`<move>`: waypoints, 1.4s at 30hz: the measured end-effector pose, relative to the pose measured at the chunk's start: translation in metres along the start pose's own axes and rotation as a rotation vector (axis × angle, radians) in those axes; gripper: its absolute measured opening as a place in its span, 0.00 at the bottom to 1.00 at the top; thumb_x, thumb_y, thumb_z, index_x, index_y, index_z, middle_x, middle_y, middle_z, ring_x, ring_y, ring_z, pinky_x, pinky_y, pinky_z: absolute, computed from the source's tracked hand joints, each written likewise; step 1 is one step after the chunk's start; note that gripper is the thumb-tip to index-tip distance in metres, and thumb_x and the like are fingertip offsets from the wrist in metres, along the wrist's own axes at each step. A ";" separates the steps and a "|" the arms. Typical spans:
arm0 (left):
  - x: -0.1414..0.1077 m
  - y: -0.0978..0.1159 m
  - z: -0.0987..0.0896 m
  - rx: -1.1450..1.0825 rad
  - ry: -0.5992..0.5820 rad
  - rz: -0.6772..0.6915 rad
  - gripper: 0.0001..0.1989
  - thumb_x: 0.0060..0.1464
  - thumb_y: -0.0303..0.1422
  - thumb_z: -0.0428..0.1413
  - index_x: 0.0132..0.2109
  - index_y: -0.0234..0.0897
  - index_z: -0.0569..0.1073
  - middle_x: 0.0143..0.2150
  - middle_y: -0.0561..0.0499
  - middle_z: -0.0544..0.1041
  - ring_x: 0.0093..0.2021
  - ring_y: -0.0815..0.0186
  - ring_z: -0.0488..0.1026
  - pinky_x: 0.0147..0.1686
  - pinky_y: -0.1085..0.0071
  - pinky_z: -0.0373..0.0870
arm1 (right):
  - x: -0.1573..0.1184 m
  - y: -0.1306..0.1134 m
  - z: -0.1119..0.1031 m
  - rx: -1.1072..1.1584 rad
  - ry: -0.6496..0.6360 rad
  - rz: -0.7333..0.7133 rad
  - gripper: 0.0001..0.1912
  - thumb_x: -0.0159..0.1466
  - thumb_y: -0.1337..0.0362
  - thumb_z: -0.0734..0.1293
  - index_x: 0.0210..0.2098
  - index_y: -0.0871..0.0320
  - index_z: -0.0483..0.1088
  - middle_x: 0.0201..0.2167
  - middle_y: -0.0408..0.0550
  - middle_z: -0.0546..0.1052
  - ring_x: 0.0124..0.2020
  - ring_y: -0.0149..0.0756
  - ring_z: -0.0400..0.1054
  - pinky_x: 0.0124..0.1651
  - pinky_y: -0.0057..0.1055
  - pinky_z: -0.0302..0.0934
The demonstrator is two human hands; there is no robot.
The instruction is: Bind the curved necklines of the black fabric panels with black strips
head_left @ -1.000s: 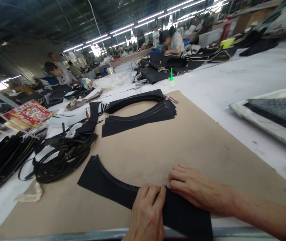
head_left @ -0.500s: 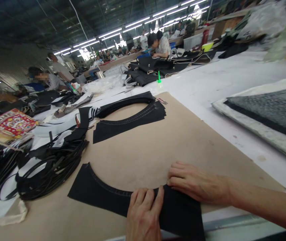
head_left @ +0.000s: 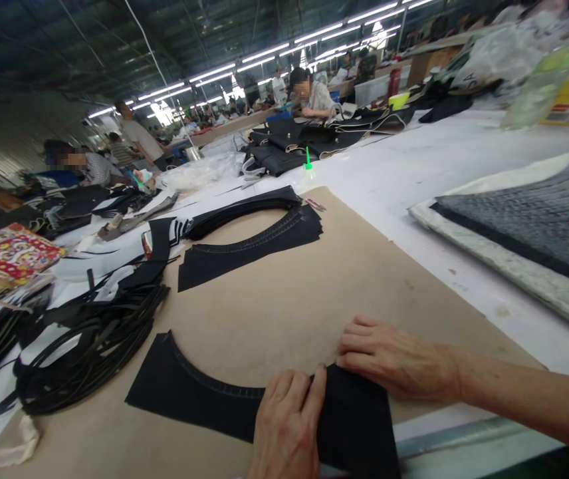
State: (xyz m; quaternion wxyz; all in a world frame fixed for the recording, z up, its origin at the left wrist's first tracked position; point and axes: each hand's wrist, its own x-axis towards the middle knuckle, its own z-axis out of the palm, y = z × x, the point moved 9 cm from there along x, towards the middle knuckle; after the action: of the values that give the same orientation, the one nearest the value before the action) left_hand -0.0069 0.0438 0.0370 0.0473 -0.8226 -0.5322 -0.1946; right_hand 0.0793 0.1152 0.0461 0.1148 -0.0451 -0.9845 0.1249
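A black curved-edge material panel lies on the brown sheet in front of me, with small notches along its inward curve. My left hand presses on its middle, fingers bent together over the curved edge. At the right end of that curve, my right hand has its fingers curled and gripping the edge; its fingertips are partly hidden. Further off lies a stack of similar black panels, its notched curves facing the opposite way.
Small red-handled snips and a green-nozzled glue bottle stand beyond the sheet. Coiled black strips lie to the left. A grey quilted pad is at right. Co-workers sit at tables behind.
My view has shifted slightly, so the table contents appear a little further left. Both hands stay on the panel's curved edge, with only slight finger movement.
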 end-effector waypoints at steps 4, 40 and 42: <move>-0.001 -0.002 0.007 0.005 -0.027 -0.036 0.29 0.50 0.19 0.46 0.60 0.35 0.65 0.38 0.47 0.71 0.37 0.60 0.66 0.38 0.64 0.65 | -0.002 0.000 -0.001 -0.004 0.002 0.017 0.15 0.71 0.70 0.51 0.40 0.59 0.68 0.34 0.48 0.71 0.34 0.37 0.59 0.41 0.36 0.49; 0.025 0.015 0.007 0.011 -0.048 0.016 0.28 0.49 0.19 0.47 0.59 0.30 0.67 0.38 0.46 0.73 0.35 0.60 0.66 0.36 0.64 0.65 | -0.020 0.001 -0.007 0.035 -0.061 0.068 0.18 0.66 0.72 0.54 0.52 0.61 0.67 0.40 0.53 0.72 0.40 0.41 0.63 0.46 0.41 0.54; 0.026 0.017 0.008 0.050 -0.057 0.036 0.28 0.48 0.19 0.48 0.58 0.30 0.67 0.37 0.46 0.73 0.34 0.61 0.65 0.35 0.65 0.64 | -0.021 0.001 -0.007 0.044 -0.057 0.079 0.18 0.66 0.72 0.54 0.52 0.61 0.67 0.41 0.53 0.72 0.41 0.41 0.63 0.47 0.41 0.54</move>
State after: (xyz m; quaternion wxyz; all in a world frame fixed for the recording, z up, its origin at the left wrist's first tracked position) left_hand 0.0195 0.0612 0.0412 0.0564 -0.8359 -0.5230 -0.1570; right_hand 0.1015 0.1155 0.0474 0.0825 -0.0776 -0.9818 0.1524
